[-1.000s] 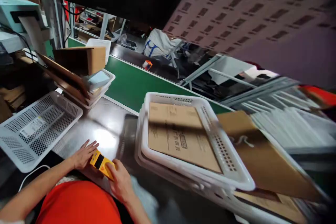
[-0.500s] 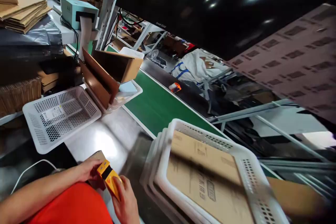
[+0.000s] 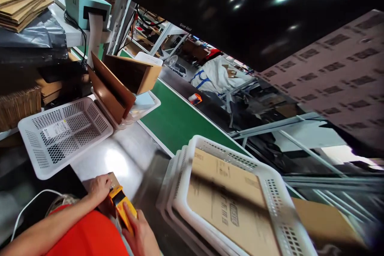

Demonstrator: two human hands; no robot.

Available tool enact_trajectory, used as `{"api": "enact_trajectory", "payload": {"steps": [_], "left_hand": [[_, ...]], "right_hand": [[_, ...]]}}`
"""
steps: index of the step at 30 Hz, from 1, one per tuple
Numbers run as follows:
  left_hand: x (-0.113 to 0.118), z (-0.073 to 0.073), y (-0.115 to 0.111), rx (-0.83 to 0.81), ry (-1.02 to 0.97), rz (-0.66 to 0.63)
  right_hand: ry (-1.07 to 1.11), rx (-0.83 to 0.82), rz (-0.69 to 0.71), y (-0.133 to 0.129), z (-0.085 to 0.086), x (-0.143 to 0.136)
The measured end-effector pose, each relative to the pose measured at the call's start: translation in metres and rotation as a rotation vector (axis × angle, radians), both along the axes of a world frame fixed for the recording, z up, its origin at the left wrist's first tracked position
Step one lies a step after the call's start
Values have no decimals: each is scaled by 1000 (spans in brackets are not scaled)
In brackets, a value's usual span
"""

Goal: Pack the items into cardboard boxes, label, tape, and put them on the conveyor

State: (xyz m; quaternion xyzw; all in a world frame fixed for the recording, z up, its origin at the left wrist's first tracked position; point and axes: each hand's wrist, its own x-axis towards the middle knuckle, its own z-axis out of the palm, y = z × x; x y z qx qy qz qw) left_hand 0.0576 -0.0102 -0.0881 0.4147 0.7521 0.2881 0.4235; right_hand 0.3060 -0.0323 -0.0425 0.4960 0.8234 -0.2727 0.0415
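Observation:
My right hand point(image 3: 142, 232) is wrapped round a yellow handheld tool point(image 3: 122, 207) with a black band; its exact kind does not show. The tool's far end lies against a small brown cardboard box point(image 3: 112, 180) in front of my red clothing. My left hand point(image 3: 100, 188) is closed at the upper left side of that box, its fingers curled over the edge just beside the tool. My left forearm and both hands hide much of the box.
A white perforated basket point(image 3: 33, 144) with a label inside stands left. Stacked white baskets point(image 3: 180, 192) bearing a flat carton point(image 3: 225, 204) stand right. Behind are a green conveyor belt point(image 3: 177, 116), an open carton point(image 3: 111, 92) and a label printer point(image 3: 81, 6). A dark screen overhangs above.
My left hand has shifted up along the box, its fingers now curled over the edge. The yellow tool has dropped slightly down and left. The whole view has moved slightly.

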Motion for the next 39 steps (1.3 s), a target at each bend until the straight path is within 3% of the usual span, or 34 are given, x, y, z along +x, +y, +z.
{"api": "enact_trajectory", "payload": {"steps": [5, 13, 19, 24, 33, 39], "left_hand": [[-16, -5, 6, 82, 141, -56], [-36, -27, 22, -32, 187, -70], [-43, -34, 26, -134, 172, -89], [-42, -32, 21, -147, 193, -150], [-48, -31, 30, -181, 334, -401], [-70, -30, 26, 30, 354, -725]], "right_hand": [[-94, 29, 24, 11, 5, -20], [-209, 135, 110, 33, 24, -65], [-354, 61, 135, 46, 46, -91], [-399, -2, 130, 51, 50, -97], [-405, -11, 98, 53, 51, -97], [-421, -10, 128, 54, 59, -98]]}}
